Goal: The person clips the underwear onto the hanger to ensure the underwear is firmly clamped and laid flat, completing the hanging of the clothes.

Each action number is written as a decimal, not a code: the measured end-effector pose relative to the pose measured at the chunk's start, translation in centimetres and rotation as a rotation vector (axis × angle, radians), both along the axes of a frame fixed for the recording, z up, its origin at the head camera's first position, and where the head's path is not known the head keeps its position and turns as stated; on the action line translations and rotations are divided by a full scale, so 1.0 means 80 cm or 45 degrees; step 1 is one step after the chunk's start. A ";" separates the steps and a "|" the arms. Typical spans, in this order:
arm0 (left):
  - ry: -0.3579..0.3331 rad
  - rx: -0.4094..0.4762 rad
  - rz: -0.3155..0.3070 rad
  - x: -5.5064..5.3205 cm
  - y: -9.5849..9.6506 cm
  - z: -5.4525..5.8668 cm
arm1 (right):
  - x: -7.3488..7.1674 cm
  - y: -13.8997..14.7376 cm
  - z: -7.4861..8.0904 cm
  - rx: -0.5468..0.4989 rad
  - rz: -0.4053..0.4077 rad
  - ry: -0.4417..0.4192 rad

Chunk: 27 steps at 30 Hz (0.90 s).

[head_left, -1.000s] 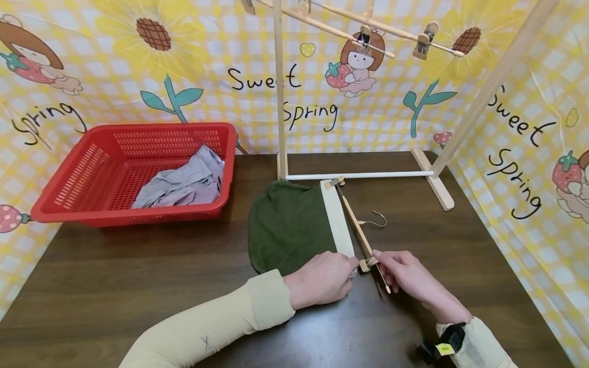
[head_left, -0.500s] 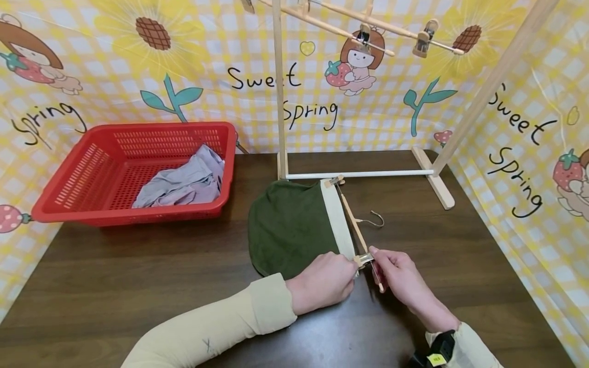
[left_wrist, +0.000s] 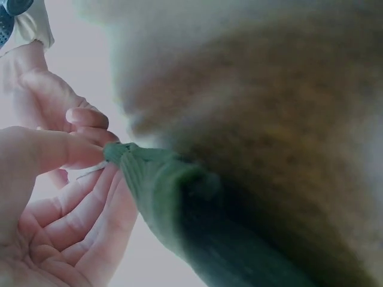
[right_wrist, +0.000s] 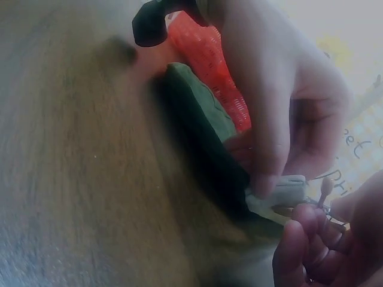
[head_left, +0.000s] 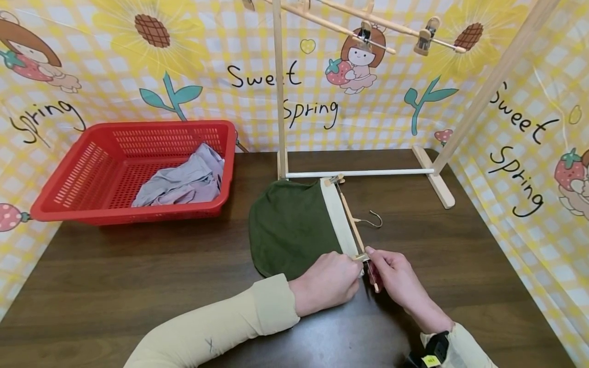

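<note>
A dark green garment (head_left: 294,225) with a cream waistband (head_left: 338,220) lies flat on the table. Alongside the waistband is a wooden clip hanger (head_left: 352,219) with a metal hook (head_left: 375,220). Its far clip (head_left: 336,179) sits on the band's far corner. My left hand (head_left: 327,280) pinches the near corner between thumb and fingers, and the green cloth (left_wrist: 161,191) bunches there in the left wrist view. My right hand (head_left: 397,276) pinches the near clip (head_left: 362,257), which is at the band's edge; whether cloth is inside its jaws is hidden.
A red plastic basket (head_left: 133,212) with pale lavender cloth (head_left: 184,179) inside stands at the left. Behind the garment rises a wooden rack (head_left: 279,92) with a white bottom bar (head_left: 359,174). More clip hangers (head_left: 368,25) hang above. Printed yellow fabric encloses the table.
My right hand has moved left, bringing the near clip from beside the waistband to its corner. The hanger's hook has shifted slightly left. My left hand keeps its pinch, barely moving.
</note>
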<state>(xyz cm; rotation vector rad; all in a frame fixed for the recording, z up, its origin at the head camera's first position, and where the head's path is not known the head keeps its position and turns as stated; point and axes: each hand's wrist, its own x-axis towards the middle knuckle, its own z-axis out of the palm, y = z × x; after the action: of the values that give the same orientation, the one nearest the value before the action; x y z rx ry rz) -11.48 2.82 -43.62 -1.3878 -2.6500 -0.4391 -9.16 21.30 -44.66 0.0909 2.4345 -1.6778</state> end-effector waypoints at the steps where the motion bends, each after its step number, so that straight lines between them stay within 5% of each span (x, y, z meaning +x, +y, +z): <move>1: 0.003 0.016 0.000 0.000 0.001 0.000 | 0.000 0.000 0.000 -0.001 0.002 0.002; 10: 0.043 0.052 0.026 0.002 0.002 0.004 | 0.000 -0.004 -0.001 0.064 0.025 0.006; 20: -0.119 -0.074 0.081 0.003 -0.009 0.008 | -0.004 -0.003 0.003 0.009 -0.006 -0.079; 27: -0.127 -0.149 0.138 0.006 -0.012 0.003 | -0.007 -0.002 0.009 -0.060 -0.021 -0.090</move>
<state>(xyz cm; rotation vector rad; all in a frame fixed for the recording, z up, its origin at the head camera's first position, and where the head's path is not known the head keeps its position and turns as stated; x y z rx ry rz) -11.02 1.86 -43.37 -1.2761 -2.8574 -0.3554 -9.69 21.12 -43.93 0.1609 2.3482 -1.7080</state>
